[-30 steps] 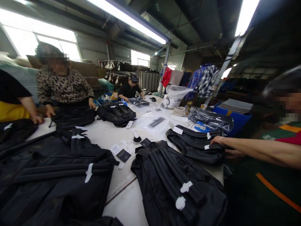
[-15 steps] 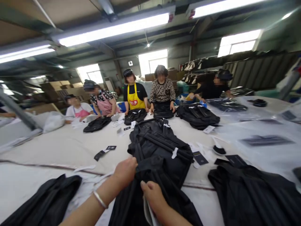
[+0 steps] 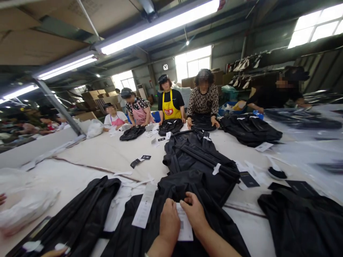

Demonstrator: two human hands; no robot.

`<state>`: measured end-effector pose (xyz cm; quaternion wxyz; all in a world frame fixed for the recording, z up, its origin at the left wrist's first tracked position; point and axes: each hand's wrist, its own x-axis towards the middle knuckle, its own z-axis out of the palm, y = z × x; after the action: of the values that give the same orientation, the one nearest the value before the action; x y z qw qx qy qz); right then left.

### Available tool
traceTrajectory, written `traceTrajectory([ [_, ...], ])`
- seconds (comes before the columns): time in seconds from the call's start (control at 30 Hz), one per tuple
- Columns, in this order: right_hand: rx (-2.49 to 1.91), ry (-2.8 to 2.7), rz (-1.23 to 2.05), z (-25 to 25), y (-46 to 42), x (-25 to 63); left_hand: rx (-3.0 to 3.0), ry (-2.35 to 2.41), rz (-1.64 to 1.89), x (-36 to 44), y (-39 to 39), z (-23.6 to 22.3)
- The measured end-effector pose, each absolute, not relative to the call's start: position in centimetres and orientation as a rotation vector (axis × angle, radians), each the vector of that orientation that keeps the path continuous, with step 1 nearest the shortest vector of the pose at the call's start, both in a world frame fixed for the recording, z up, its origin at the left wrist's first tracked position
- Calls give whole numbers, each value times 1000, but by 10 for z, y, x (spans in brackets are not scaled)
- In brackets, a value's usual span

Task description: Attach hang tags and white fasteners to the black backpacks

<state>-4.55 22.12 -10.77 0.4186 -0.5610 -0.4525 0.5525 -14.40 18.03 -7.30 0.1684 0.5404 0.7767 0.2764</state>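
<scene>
A black backpack (image 3: 217, 228) lies on the table right in front of me. Over its upper part, my left hand (image 3: 170, 219) is closed, thumb and fingers pinched at the top left corner of a white paper hang tag (image 3: 185, 228). Facing it, my right hand (image 3: 197, 214) pinches the tag's top edge, its fingertips against the black fabric. Printing shows on the tag, which hangs down between my hands. A second long white tag (image 3: 144, 207) rests on the backpack left of my hands. What lies under my fingers is hidden.
Another black backpack (image 3: 199, 157) lies just beyond mine. More lie at the left (image 3: 80, 210) and right (image 3: 300, 217). Black cards (image 3: 249, 179) and a brush (image 3: 277, 174) are at the right. A co-worker's hand (image 3: 57, 252) shows lower left. Several people stand across the table.
My left hand has let go of the backpack's top edge and come in beside my right hand. The white tag now shows between them, a second one to the left. The view has swung left.
</scene>
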Motion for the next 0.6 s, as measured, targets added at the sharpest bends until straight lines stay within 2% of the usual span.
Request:
traceTrajectory([
  [0.13, -1167, -1084, 1584, -111, 198, -29, 1445, 2137, 959, -150, 177, -81],
  [0.27, -1268, -1290, 1394, -108, 200, -20, 1542, 2095, 953, -151, 173, -74],
  [0.33, -1333, -1312, 1407, -106, 208, -19, 1574, 2091, 950, -152, 172, -66],
  [0.5, -1160, -917, 1901, -104, 220, -30, 1290, 1975, 866, -153, 171, -55],
  [0.6, -1113, -849, 1993, -105, 220, -37, 1291, 2029, 843, -154, 171, -60],
])
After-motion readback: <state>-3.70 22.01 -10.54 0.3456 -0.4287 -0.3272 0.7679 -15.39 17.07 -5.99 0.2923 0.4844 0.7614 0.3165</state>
